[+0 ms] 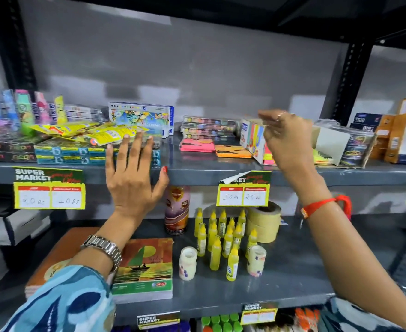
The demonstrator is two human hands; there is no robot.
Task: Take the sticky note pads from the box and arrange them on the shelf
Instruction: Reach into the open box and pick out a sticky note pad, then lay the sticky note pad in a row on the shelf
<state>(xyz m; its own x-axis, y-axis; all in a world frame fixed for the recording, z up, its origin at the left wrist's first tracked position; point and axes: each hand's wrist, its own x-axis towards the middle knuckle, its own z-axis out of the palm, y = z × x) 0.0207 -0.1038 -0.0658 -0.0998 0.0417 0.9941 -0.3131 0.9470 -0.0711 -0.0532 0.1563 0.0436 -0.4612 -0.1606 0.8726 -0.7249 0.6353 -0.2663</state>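
A small white printed box stands open on the upper grey shelf, with pink and yellow sticky note pads showing at its lower end. My right hand is raised at the box, finger and thumb pinching its top flap. To the left of the box, a stack of pink pads and an orange pad lie flat on the shelf. My left hand rests open on the shelf's front edge, fingers spread over the teal packs, holding nothing.
Watercolour sets stand behind the pads, crayon boxes further left. A cardboard tray with packets and yellow-green pads sits right of my hand. On the lower shelf are yellow glue bottles, tape rolls and notebooks.
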